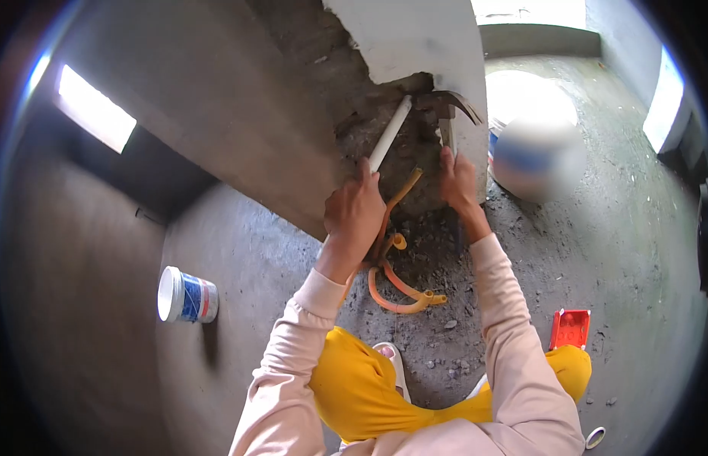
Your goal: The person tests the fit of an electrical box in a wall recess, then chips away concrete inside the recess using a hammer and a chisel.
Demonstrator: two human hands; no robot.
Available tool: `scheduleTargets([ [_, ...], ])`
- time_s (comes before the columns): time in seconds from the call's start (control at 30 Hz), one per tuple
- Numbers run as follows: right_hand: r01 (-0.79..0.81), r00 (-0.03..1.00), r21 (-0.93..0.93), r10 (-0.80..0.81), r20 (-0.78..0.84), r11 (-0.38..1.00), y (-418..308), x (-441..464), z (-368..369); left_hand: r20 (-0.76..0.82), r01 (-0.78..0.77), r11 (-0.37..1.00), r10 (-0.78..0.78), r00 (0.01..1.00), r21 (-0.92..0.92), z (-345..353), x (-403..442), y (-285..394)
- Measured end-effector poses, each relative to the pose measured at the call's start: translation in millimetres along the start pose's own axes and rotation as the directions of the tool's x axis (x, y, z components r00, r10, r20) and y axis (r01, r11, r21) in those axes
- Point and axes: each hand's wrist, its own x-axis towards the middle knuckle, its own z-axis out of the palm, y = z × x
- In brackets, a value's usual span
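My left hand (355,211) is closed around a slim white pipe (390,135), whose upper end leans toward the broken part of the wall (361,129). Just right of it, my right hand (459,181) grips the handle of a claw hammer (459,105). The hammer's head is up against the wall's chipped white edge, close to the pipe's tip; I cannot tell whether they touch. Below and between my hands, several bent orange-yellow conduits (400,305) stick up out of the rubble. Part of their lower run is hidden behind my left forearm.
Rubble (445,323) covers the floor under the wall. A white and blue bucket (188,295) lies to the left; another bucket (536,156), partly blurred, stands at right. By my right knee is a red electrical box (571,330), with a small white ring (595,438) farther down.
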Motion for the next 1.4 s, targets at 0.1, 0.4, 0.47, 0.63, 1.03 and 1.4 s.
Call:
scheduleTargets([
  [0.1, -0.086, 0.994, 0.294, 0.101, -0.036, 0.952, -25, -8, -22, 0.061, 0.040, 0.999, -0.040, 0.997, 0.001, 1, 5, -1],
  [0.4, -0.090, 0.995, 0.004, 0.089, 0.037, 0.996, 15, -12, -13, -0.062, -0.052, 0.998, 0.049, 0.997, -0.042, 41, -11, -47],
  [0.47, -0.187, 0.979, 0.075, 0.179, 0.093, 0.980, 18, -22, -25, 0.128, -0.056, 0.998, 0.051, 0.991, 0.034, 62, -40, -90],
  [0.63, -0.204, 0.971, 0.260, 0.161, 0.176, 0.944, -15, -15, -47, 0.310, 0.012, 0.998, 0.008, 0.951, -0.063, 55, -104, -117],
  [1.03, -0.106, 0.961, 0.125, 0.069, 0.268, 0.986, -27, -34, -23, 0.084, 0.076, 0.972, -0.059, 0.995, -0.223, 50, -68, -114],
  [1.4, 0.163, 0.969, 0.131, -0.184, 0.164, 0.978, -60, -39, -16, 0.106, 0.163, 0.940, -0.137, 0.985, -0.299, 78, -67, -122],
])
